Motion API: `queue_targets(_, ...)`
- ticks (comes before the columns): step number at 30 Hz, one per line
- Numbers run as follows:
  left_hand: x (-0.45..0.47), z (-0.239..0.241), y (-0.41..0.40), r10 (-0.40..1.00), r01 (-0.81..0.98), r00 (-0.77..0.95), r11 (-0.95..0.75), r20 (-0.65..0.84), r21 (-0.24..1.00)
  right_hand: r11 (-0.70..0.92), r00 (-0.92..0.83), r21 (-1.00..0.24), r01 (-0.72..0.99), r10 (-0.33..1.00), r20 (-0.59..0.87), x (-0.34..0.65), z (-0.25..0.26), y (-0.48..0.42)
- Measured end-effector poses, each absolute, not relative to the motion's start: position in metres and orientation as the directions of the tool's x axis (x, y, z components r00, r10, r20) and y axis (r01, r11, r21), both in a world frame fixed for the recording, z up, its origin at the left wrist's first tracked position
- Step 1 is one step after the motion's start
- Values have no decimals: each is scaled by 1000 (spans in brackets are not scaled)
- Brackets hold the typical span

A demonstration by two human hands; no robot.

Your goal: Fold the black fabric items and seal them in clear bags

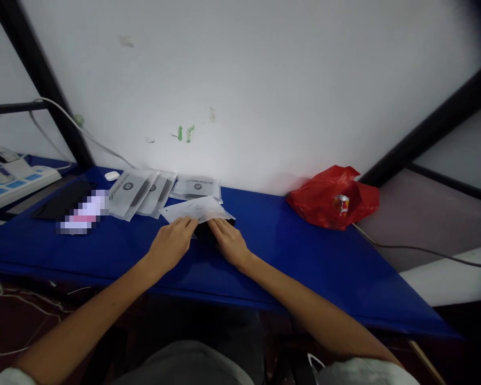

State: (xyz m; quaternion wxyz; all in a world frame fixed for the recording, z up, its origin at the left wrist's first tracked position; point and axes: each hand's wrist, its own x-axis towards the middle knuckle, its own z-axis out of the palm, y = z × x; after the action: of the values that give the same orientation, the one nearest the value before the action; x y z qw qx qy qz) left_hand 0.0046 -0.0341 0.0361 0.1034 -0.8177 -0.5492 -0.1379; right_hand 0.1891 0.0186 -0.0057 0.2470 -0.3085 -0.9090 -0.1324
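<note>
A frosted plastic bag (192,207) lies near the middle of the blue desk, with a dark folded item (206,232) partly under its raised flap. My left hand (172,245) pinches the bag's near edge between thumb and fingers. On the other side, my right hand (230,243) rests on the dark item, its fingers stretched forward at the bag's mouth; the fingertips are partly covered by the plastic. What the dark item is cannot be made out. Just beyond stand filled frosted bags with black print: an overlapping group (129,187) at left and another bag (198,187) behind.
A red plastic bag (332,195) sits at the right by the wall. On the left are a phone (86,214), a black flat object (60,202), a small white case (112,175) and a power strip (20,184) with cables. Black metal bars (44,69) frame the desk.
</note>
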Motion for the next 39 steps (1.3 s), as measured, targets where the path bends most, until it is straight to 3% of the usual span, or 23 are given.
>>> queue_targets(7, 7, 38, -31, 813, 862, 484, -507, 325, -15, 843, -806, 271, 465, 277, 523, 176, -12, 33)
queue_targets(10, 5, 37, -33, 822, 873, 460, -487, 336, -3, 833, -785, 235, 501, 323, 529, 175, -14, 41)
queue_targets(14, 5, 38, -35, 905, 953, 296, -300, 306, -35, 790, -718, 137, 598, 452, 530, 176, -9, 40)
queue_targets(18, 9, 39, -29, 936, 974, 225, -218, 270, -54, 798, -730, 128, 588, 456, 509, 172, -5, 34)
queue_targets(28, 15, 48, -17, 862, 905, 423, -419, 281, -76, 832, -827, 257, 492, 353, 438, 167, -11, 38)
queue_targets(33, 13, 46, -19, 798, 863, 490, -501, 352, -65, 836, -824, 206, 509, 404, 397, 161, -15, 46)
queue_targets(36, 10, 44, -23, 845, 914, 395, -400, 360, -64, 792, -738, 140, 594, 467, 487, 162, -11, 49)
queue_targets(39, 8, 44, -27, 931, 972, 235, -221, 278, -80, 745, -652, 95, 660, 505, 566, 164, -7, 48)
